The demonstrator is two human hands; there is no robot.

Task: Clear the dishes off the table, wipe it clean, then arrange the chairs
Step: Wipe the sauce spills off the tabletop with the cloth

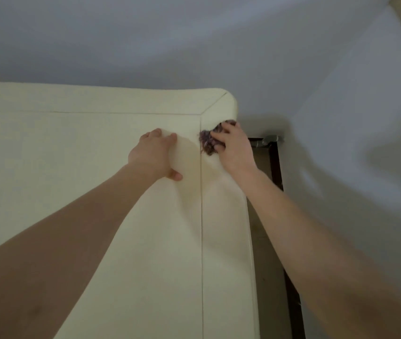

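Wiping stage judged underway: no dishes seen on cream rectangular bench (72,148). Mottled purple cloth (208,140) clenched under right grip (235,148), at far right bench corner. Left grip (154,155) released, laid flat just beside. Chairs not in view, arranging left

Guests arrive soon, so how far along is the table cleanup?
No dishes show on the visible part of the cream rectangular tabletop, so clearing looks done here. Wiping is in hand: the right hand presses a purple shaggy cloth near the far corner while the left hand rests flat. No chairs are in view.
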